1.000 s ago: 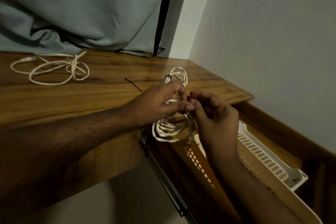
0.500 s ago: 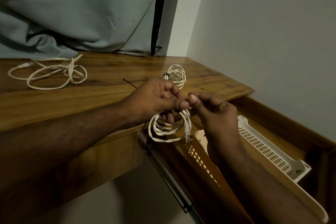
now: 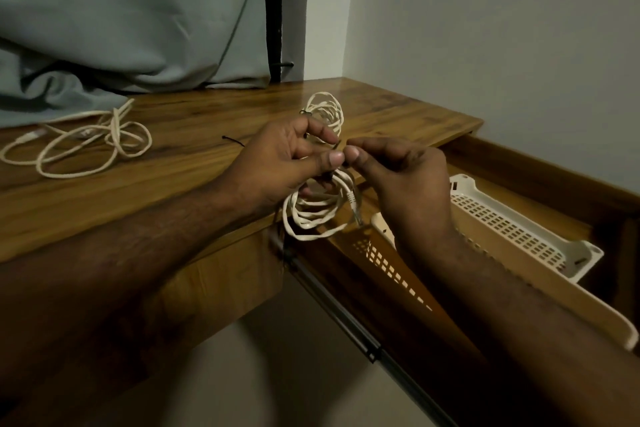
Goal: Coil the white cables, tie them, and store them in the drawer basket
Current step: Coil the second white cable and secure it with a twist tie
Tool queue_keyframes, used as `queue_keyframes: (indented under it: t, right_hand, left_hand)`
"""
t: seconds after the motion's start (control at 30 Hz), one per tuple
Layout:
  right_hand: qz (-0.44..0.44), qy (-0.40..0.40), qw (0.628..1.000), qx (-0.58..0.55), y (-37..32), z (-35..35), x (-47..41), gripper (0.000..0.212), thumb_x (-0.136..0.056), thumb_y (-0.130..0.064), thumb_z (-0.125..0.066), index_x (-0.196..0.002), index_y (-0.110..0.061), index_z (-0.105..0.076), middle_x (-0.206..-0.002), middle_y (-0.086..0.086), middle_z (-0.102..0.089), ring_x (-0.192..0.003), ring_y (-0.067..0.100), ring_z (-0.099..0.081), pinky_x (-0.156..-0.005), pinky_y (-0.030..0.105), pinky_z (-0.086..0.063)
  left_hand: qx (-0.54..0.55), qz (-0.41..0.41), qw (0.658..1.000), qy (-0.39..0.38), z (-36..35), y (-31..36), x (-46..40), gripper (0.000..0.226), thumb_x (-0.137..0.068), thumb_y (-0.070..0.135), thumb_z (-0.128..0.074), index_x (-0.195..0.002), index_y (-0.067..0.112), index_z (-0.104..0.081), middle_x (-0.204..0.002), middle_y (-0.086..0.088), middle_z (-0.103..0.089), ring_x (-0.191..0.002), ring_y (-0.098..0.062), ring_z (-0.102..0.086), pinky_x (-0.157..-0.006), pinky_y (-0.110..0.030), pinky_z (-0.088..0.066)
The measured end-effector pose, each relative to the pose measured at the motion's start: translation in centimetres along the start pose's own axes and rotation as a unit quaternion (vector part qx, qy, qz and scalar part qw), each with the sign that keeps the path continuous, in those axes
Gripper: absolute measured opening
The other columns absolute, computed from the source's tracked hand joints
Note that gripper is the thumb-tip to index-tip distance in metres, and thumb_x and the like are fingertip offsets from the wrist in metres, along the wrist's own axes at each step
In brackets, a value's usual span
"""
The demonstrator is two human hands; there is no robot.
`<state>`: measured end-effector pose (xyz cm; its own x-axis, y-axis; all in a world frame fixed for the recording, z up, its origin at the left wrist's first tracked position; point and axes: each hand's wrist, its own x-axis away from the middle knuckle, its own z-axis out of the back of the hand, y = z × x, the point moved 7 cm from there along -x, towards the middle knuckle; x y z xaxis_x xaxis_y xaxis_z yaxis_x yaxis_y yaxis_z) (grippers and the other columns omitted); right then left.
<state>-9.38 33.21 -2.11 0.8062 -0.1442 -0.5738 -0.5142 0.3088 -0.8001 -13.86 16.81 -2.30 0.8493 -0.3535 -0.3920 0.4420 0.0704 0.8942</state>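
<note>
item: coiled cable (image 3: 313, 215), raised since a second before; your left hand (image 3: 277, 163) and right hand (image 3: 405, 180) pinched a dark tie (image 3: 337, 146) at its top, tying underway; basket (image 3: 512, 225) waited

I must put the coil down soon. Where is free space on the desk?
Bare wood lies between the loose cable and the black tie, and right of the tied coil toward the wall. It is crowded around both hands.
</note>
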Motion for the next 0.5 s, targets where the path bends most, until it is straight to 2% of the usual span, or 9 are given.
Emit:
queue_keyframes:
  t: [0.13, 0.2, 0.27, 0.3, 0.4, 0.5]
  right_hand:
    - [0.037, 0.003, 0.998, 0.052, -0.26, -0.05, -0.12, 0.017, -0.09, -0.028, -0.076, -0.105, -0.023, -0.08, -0.096, -0.013, -0.077, -0.094, 0.003, -0.07, -0.082, 0.037, -0.06]
    - [0.042, 0.014, 0.996, 0.079, -0.12, -0.03, -0.19, 0.017, -0.088, -0.031, -0.077, -0.103, -0.027, -0.08, -0.094, -0.011, -0.074, -0.092, 0.003, -0.065, -0.077, 0.034, -0.056]
    - [0.037, 0.019, 0.994, 0.096, 0.27, -0.1, -0.29, 0.015, -0.087, -0.033, -0.076, -0.101, -0.029, -0.08, -0.093, -0.008, -0.07, -0.091, 0.006, -0.062, -0.074, 0.038, -0.057]
    - [0.033, 0.018, 0.994, 0.098, 0.41, -0.17, -0.31, 0.014, -0.088, -0.034, -0.075, -0.1, -0.028, -0.08, -0.093, -0.008, -0.07, -0.092, 0.007, -0.063, -0.074, 0.042, -0.058]
    - [0.023, 0.019, 0.995, 0.094, 0.47, -0.18, -0.21, 0.013, -0.091, -0.033, -0.073, -0.1, -0.026, -0.079, -0.092, -0.014, -0.072, -0.092, 0.004, -0.067, -0.078, 0.043, -0.06]
    - [0.014, 0.019, 0.997, 0.078, 0.55, -0.25, -0.05, 0.014, -0.091, -0.031, -0.074, -0.102, -0.023, -0.079, -0.09, -0.015, -0.075, -0.089, -0.001, -0.069, -0.079, 0.039, -0.062]
  left_hand:
    - [0.008, 0.01, 1.0, 0.006, 0.26, -0.21, 0.02, 0.034, -0.082, 0.025, -0.075, -0.11, 0.01, -0.066, -0.098, -0.012, -0.079, -0.086, -0.021, -0.076, -0.067, -0.04, -0.059]
    - [0.041, 0.017, 0.999, 0.017, 0.44, -0.12, 0.08, 0.03, -0.087, 0.016, -0.074, -0.113, 0.004, -0.065, -0.102, -0.016, -0.078, -0.087, -0.023, -0.075, -0.059, -0.032, -0.059]
    - [0.047, 0.025, 0.998, 0.026, 0.67, -0.03, 0.22, 0.026, -0.09, 0.011, -0.072, -0.114, 0.002, -0.065, -0.104, -0.019, -0.077, -0.084, -0.023, -0.075, -0.051, -0.025, -0.054]
    - [0.038, 0.027, 0.999, 0.024, 0.68, -0.09, 0.24, 0.024, -0.091, 0.011, -0.072, -0.113, 0.003, -0.066, -0.104, -0.02, -0.077, -0.085, -0.027, -0.075, -0.053, -0.026, -0.055]
    - [0.03, 0.023, 0.999, 0.011, 0.56, -0.26, 0.29, 0.019, -0.092, 0.008, -0.072, -0.109, 0.002, -0.068, -0.103, -0.025, -0.075, -0.097, -0.048, -0.072, -0.079, -0.051, -0.059]
    - [0.023, 0.01, 1.0, 0.01, 0.49, 0.0, 0.48, 0.014, -0.092, 0.003, -0.071, -0.105, 0.001, -0.071, -0.101, -0.026, -0.075, -0.097, -0.049, -0.072, -0.091, -0.062, -0.056]
